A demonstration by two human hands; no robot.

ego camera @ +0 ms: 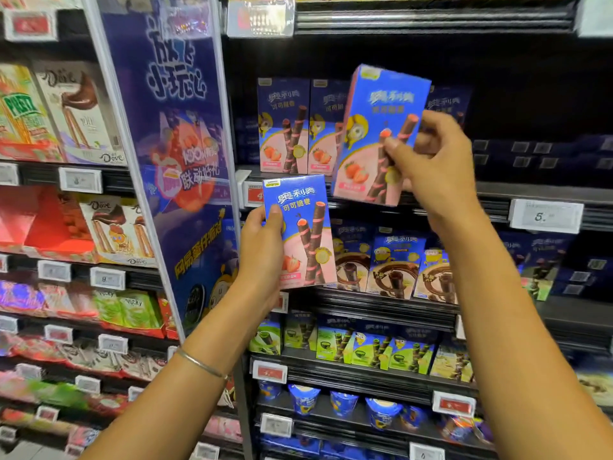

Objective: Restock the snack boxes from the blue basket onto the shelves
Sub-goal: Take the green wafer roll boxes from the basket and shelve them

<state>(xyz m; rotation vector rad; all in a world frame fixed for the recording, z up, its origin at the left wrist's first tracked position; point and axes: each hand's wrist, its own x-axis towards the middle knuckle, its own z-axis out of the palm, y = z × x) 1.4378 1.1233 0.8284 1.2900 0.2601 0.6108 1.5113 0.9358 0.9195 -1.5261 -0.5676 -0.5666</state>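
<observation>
Stocked shelves (381, 305) behind — left hand (262, 249) grips the lower box (306, 227), right hand (438, 161) pinches the upper box (374, 127).

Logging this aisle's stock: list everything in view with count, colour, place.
left box: one, blue-pink, held before the shelf edge
right box: one, blue-pink, raised at the upper shelf
shelved strawberry boxes: at least two, blue-pink, upper shelf
chocolate boxes: at least three, blue-brown, shelf below
cups: several, blue, low shelf
banner: one, blue, left
left hand: one, grips left box
right hand: one, grips right box
</observation>
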